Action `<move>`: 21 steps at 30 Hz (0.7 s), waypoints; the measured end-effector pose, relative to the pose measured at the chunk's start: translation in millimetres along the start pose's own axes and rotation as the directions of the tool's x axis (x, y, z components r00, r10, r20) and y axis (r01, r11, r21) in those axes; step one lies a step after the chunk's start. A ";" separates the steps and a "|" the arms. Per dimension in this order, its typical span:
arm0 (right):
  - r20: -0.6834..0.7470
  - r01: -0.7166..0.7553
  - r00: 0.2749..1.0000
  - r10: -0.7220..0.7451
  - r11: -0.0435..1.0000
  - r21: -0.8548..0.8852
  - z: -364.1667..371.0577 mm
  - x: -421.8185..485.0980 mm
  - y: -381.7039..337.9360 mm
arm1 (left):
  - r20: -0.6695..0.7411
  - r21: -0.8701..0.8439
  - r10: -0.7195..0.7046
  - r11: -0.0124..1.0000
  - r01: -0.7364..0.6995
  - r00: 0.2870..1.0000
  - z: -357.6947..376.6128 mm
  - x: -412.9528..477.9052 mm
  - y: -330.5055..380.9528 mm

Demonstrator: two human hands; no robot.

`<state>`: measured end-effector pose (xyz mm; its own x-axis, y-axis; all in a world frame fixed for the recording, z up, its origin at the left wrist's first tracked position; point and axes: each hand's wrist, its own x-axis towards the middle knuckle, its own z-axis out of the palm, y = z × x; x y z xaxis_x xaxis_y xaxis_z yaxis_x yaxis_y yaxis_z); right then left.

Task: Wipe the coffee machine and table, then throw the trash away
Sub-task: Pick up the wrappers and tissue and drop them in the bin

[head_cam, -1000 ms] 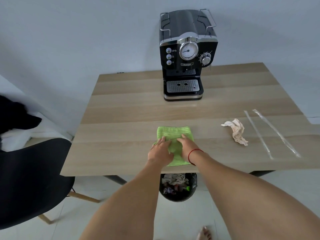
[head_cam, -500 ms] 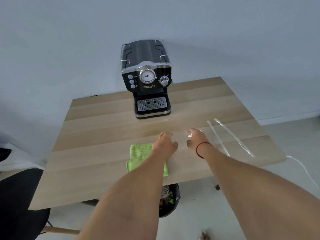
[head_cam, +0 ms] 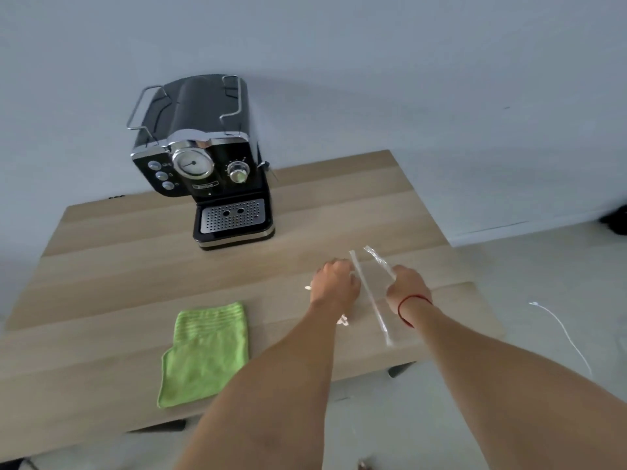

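**Crumpled tissue** (head_cam: 343,321): on the table (head_cam: 101,300), toward its right front, mostly hidden beneath my left grip (head_cam: 334,283). Only pale scraps show at the wrist and just left of the knuckles. I read the left grip as clenched down on the tissue, fingers curled.

**Clear wrapper** (head_cam: 376,257): grasped by my right grip (head_cam: 409,283), fingers curled round it, its far end jutting out past the fist.

**Second wrapper** (head_cam: 371,300): flat on the table between the two grips, running front to back.

**Red cord** (head_cam: 412,301): round my right wrist.

**Green cloth** (head_cam: 207,354): flat on the table, left of my left forearm, apart from both grips.

**Coffee machine** (head_cam: 203,164): upright at the back of the table near the wall, its perforated drip tray (head_cam: 232,215) facing me.

**White cable** (head_cam: 563,330): on the floor, right of the table.
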<state>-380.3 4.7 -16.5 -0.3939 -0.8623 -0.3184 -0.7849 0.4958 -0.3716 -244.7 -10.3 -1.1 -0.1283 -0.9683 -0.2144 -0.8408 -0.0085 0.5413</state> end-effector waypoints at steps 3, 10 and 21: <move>0.027 -0.031 0.999 0.032 0.999 -0.034 0.2 11.3 23.5 | 0.175 0.042 -0.138 0.990 0.132 0.975 24.6 13.4 16.7; 0.093 -0.100 0.991 0.096 0.994 0.045 11.7 29.4 56.7 | 0.223 -0.096 -0.452 0.871 0.481 0.863 59.2 23.6 22.6; 0.106 -0.218 0.974 0.201 0.958 0.186 13.4 -5.9 38.2 | 0.322 -0.161 -0.423 0.857 0.489 0.847 57.5 -10.5 4.1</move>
<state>-401.6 30.1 -40.5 -0.4907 -0.7291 -0.4771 -0.5770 0.6822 -0.4491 -277.1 14.2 -43.4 0.0773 -0.7359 -0.6726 -0.6988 -0.5212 0.4900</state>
